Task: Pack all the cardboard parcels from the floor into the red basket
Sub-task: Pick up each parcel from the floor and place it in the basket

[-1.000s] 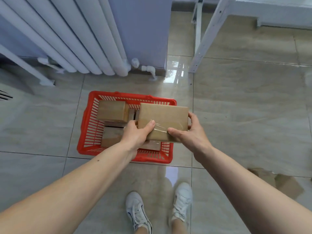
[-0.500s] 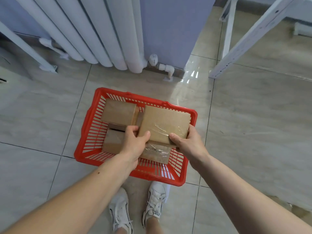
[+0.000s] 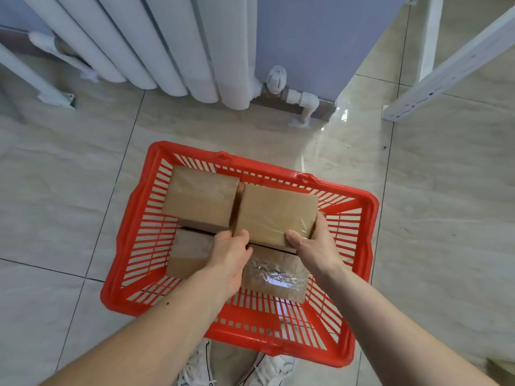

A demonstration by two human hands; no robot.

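I saw the cardboard parcel point(image 3: 274, 217) held between both hands inside the red basket point(image 3: 370, 218), at its far right. My left hand point(image 3: 230, 253) gripped its near left corner, my right hand point(image 3: 312, 246) its near right corner, thumbs on top. It sat just beside another parcel point(image 3: 200, 200), above a taped parcel point(image 3: 274, 274)
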